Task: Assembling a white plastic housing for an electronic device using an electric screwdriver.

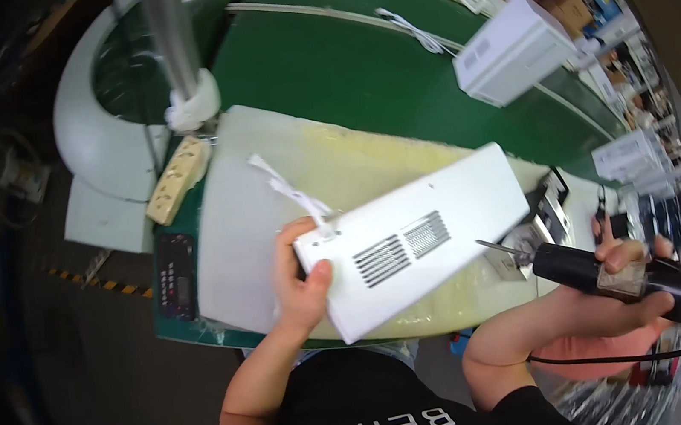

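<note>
A long white appliance housing [468, 211] lies tilted across the padded work mat, with two vent grilles [404, 248] on its upward face. Its left end is in the grip of my left hand [301, 295], the thumb on top and the fingers round the edge. A white power cord [295, 193] comes out near that hand. To the right, my right hand [639, 311] is wrapped round a black electric screwdriver [567, 264]. The tool's thin bit points left, near the housing's lower right corner; whether it touches cannot be told. A black cable [635, 358] trails from the tool.
Beyond the mat [234, 252] runs a green conveyor [295, 64] with another white housing [513, 52] on it. A cream power strip [179, 179], a metal post [174, 45] and a black keypad device [178, 277] stand left. Metal parts [525, 244] lie right of the housing.
</note>
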Available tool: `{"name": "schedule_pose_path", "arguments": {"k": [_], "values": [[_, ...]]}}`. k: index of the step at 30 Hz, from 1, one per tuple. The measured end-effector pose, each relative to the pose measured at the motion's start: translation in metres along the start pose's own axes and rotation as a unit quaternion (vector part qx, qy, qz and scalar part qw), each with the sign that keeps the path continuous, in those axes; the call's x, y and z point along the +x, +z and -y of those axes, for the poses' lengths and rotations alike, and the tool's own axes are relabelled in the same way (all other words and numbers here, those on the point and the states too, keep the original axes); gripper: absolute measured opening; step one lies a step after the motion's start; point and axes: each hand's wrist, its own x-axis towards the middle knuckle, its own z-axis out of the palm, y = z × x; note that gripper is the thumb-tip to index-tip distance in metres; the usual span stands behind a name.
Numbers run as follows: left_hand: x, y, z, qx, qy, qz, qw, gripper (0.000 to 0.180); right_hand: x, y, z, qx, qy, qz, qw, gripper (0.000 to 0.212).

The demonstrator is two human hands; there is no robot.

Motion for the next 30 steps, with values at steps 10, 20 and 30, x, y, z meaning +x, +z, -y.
{"name": "schedule_pose_path", "arguments": {"k": [10, 20, 30], "values": [[0.001, -0.006, 0.003, 0.063, -0.001, -0.044, 0.997, 0.063, -0.048, -0.139, -0.098, -0.296, -0.084, -0.211, 0.928, 0.05], [-0.002, -0.004, -0.003, 0.036, -0.017, -0.051, 0.998, 0.061, -0.043, -0.169, -0.142, -0.271, -0.055, -0.12, 0.953, 0.056], [0.001, -0.004, -0.001, -0.003, 0.014, -0.005, 1.0, 0.045, -0.007, -0.001, 0.004, -0.035, -0.026, 0.09, 0.995, 0.059]]}}
